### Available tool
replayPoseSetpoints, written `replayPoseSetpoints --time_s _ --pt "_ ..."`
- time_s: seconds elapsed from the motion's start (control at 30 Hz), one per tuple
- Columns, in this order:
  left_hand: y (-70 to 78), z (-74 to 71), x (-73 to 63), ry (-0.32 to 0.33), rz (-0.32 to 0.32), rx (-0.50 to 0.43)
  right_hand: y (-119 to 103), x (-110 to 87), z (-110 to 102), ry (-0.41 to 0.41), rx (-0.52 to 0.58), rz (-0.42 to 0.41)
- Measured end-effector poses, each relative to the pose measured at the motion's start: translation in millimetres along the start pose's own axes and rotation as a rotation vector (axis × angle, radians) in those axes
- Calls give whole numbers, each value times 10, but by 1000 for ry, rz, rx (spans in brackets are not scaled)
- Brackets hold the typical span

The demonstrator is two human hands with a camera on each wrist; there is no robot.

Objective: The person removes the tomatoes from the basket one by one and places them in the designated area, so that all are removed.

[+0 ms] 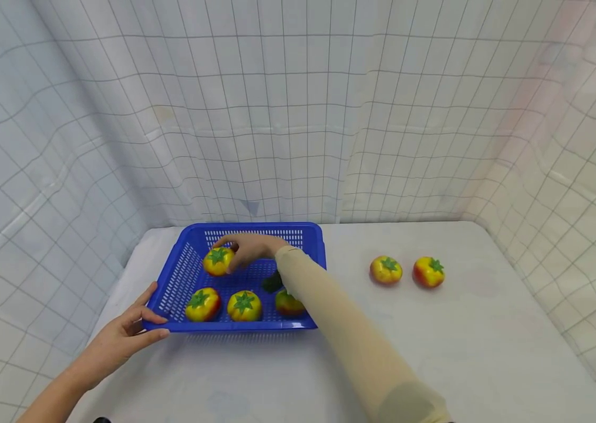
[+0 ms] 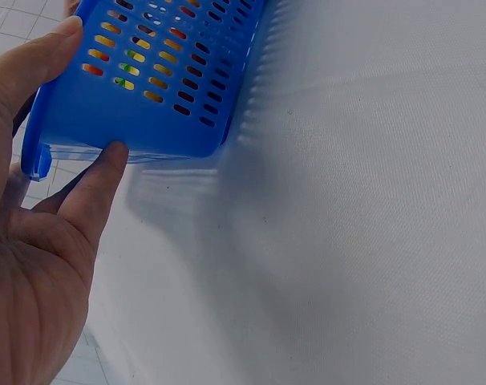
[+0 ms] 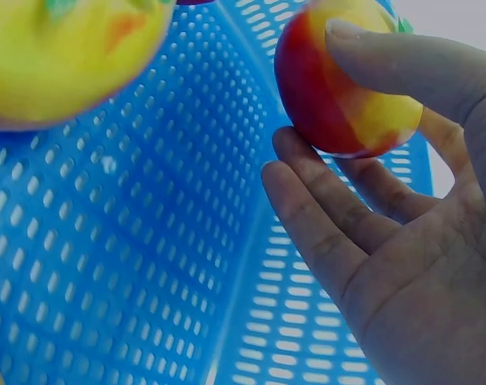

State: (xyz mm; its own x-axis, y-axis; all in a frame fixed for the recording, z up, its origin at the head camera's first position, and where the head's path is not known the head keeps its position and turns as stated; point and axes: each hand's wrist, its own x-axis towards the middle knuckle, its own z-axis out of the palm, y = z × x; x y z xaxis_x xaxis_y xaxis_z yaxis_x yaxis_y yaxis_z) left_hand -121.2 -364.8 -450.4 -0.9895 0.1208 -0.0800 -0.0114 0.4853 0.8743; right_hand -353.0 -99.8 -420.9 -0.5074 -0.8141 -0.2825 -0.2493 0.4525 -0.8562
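Observation:
My right hand [image 1: 254, 245] holds a yellow-and-red tomato [image 1: 217, 262] over the back left of a blue perforated basket [image 1: 245, 326]. In the right wrist view, thumb and fingers curl round the tomato [image 3: 319, 100]. My left hand [image 1: 120, 336] grips the basket's front left corner, its thumb and fingers on either side of the rim [image 2: 36, 132]. Along the front of the basket lie one tomato [image 1: 202, 304], a second tomato [image 1: 244, 306] and a third tomato [image 1: 288, 304], the last partly behind my right sleeve. A dark green thing [image 1: 272, 282] beside the sleeve is mostly hidden.
To the right of the basket, one tomato [image 1: 386, 270] and another tomato [image 1: 428, 272] lie on the white tabletop [image 1: 488, 329]. White curtains with a grid pattern [image 1: 298, 117] enclose the table at the back and both sides.

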Motion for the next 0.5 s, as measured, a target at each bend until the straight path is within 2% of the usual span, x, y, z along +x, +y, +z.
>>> replayPoseSetpoints --time_s 0.13,0.33,0.5 --pt "2 -2 1 2 3 16 -16 -98 -82 -3 22 -8" --pt "-11 6 -7 -4 14 -10 -26 -272 -220 -5 -16 -20" --pt "-17 3 -5 4 27 -6 -59 -430 -357 -8 19 -42"
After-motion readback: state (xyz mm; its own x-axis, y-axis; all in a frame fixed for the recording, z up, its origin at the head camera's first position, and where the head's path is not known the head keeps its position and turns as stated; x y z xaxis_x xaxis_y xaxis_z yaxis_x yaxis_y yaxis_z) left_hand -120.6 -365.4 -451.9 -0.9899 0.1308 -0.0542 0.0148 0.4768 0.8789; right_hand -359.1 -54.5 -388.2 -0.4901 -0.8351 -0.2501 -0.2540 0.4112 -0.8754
